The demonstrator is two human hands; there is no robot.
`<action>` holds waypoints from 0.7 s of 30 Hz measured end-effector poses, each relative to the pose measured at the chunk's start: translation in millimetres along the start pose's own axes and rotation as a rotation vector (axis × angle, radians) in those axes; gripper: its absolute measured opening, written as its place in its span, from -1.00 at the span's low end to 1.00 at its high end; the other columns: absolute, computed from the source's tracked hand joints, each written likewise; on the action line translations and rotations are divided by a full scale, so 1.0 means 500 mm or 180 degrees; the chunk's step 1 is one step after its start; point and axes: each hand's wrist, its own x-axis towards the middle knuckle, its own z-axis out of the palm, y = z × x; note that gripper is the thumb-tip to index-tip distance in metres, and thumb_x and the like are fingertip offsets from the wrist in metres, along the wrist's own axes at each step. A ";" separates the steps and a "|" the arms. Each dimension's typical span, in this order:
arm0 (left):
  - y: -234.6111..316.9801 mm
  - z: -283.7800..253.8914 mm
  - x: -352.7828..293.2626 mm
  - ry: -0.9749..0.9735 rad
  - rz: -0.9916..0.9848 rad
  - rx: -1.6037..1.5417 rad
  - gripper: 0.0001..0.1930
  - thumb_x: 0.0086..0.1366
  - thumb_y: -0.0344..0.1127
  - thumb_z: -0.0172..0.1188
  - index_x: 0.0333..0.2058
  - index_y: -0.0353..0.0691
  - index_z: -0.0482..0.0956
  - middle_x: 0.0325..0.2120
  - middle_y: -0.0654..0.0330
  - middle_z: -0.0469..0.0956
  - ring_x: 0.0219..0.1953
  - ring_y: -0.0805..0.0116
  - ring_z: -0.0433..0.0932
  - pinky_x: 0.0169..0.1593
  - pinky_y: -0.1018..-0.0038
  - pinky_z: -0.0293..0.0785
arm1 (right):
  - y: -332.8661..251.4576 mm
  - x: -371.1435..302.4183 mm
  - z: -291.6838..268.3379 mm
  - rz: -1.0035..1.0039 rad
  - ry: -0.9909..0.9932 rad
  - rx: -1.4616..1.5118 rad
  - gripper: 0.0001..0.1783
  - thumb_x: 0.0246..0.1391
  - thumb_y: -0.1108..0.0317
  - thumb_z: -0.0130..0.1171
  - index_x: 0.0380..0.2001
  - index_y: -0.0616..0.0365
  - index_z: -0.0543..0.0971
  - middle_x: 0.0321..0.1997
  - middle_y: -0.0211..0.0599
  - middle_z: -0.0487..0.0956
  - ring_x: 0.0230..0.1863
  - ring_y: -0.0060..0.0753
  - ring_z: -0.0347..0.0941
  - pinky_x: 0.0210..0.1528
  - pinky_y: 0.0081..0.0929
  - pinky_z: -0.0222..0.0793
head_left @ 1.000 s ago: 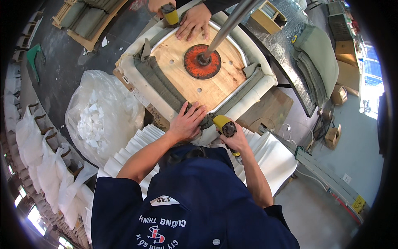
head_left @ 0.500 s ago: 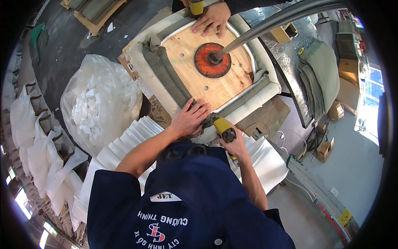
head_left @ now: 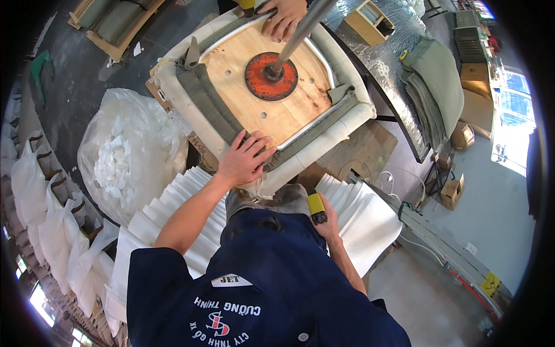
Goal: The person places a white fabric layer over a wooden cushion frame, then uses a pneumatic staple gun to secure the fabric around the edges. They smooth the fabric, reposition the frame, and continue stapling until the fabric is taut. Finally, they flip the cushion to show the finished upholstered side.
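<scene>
A wooden seat panel (head_left: 219,87) sits face up in a padded cream-coloured frame (head_left: 312,165), with grey-green fabric (head_left: 214,104) folded along its edges. Pressing on its middle is a round red plate (head_left: 260,87) at the end of a metal rod (head_left: 300,37). My left hand (head_left: 245,159) lies with fingers spread over the fabric and panel edge at the near corner. Close to my right hip, my right hand (head_left: 328,222) grips a yellow-and-black staple gun (head_left: 317,207), away from the panel. Its lower part is hidden.
Across the panel, another person's hand (head_left: 283,17) rests on the far edge beside a yellow tool (head_left: 247,6). White sheets (head_left: 358,225) are stacked near me. A clear bag of white scraps (head_left: 130,153) stands left; grey-green fabric pieces (head_left: 430,98) lie right.
My right hand has drawn the staple gun back from the panel's near corner toward my hip. My left hand stays on that corner, and the whole view has shifted slightly.
</scene>
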 end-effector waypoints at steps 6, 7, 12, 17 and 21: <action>0.026 -0.004 0.016 -0.0154 0.0066 0.0311 -0.38 0.12 -0.21 0.20 0.23 0.06 0.46 0.30 0.23 0.35 0.40 0.09 0.21 0.42 -0.16 0.02 | 0.281 -0.140 -0.015 0.1143 0.0312 -0.0209 -0.22 -0.02 0.23 0.33 0.31 0.10 0.38 0.07 0.15 0.60 0.16 0.15 0.52 0.15 -0.17 0.45; 0.039 0.004 0.009 -0.0127 -0.0130 0.0352 -0.38 0.11 -0.22 0.19 0.23 0.00 0.46 0.31 0.18 0.33 0.40 0.03 0.20 0.41 -0.20 0.00 | 0.328 -0.164 -0.027 0.1190 0.0342 -0.0245 -0.22 -0.02 0.19 0.33 0.30 0.08 0.38 0.07 0.14 0.60 0.15 0.16 0.52 0.15 -0.16 0.45; 0.124 0.089 -0.026 0.0369 -0.1239 0.1100 -0.28 0.10 -0.24 0.18 0.30 -0.17 0.35 0.37 -0.17 0.15 0.45 -0.26 0.02 0.41 -0.32 -0.14 | 0.503 -0.226 -0.061 0.1537 0.0383 0.0042 -0.13 -0.12 0.15 0.38 0.32 0.07 0.36 0.09 0.11 0.60 0.18 0.12 0.50 0.18 -0.19 0.43; 0.296 0.099 0.111 0.0779 -0.1494 0.0707 -0.27 0.11 -0.27 0.21 0.32 -0.16 0.33 0.40 -0.21 0.06 0.46 -0.32 -0.03 0.41 -0.37 -0.20 | 0.600 -0.248 -0.085 0.1730 0.0614 0.0205 -0.03 -0.26 0.22 0.42 0.33 0.11 0.35 0.16 0.04 0.58 0.23 0.07 0.48 0.26 -0.21 0.41; 0.401 0.165 0.213 0.0865 -0.1016 0.0403 -0.35 0.13 -0.28 0.23 0.26 -0.16 0.41 0.39 -0.18 0.11 0.46 -0.27 0.00 0.41 -0.34 -0.14 | 0.701 -0.207 -0.104 0.1655 0.0580 0.0480 -0.09 -0.26 0.20 0.43 0.25 0.15 0.39 0.13 0.07 0.59 0.21 0.10 0.49 0.25 -0.19 0.40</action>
